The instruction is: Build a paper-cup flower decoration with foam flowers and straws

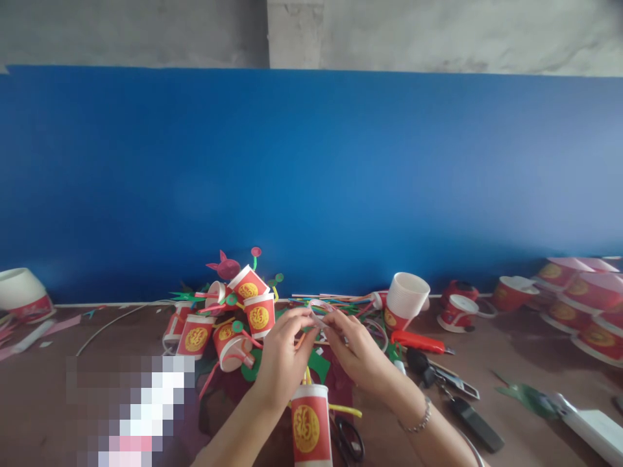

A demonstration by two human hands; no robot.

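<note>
My left hand (287, 347) and my right hand (357, 344) meet above the table, fingers pinched together on a thin pale strip (318, 321). Its exact kind is too small to make out. Just below them stands a red and white paper cup (311, 425) with a gold emblem, and a yellow straw (346, 410) sticks out beside it. Left of my left hand lies a heap of similar paper cups (196, 336) with straws and cut paper shapes attached. Green paper (318, 366) lies under my hands.
A stack of white cups (407, 297) stands at the back right, near a red utility knife (418, 342), keys with a black fob (474, 421) and a glue gun (584, 421). Black-handled scissors (349, 438) lie near the front. More cups (584, 305) fill the far right. A blue panel (311, 181) borders the back.
</note>
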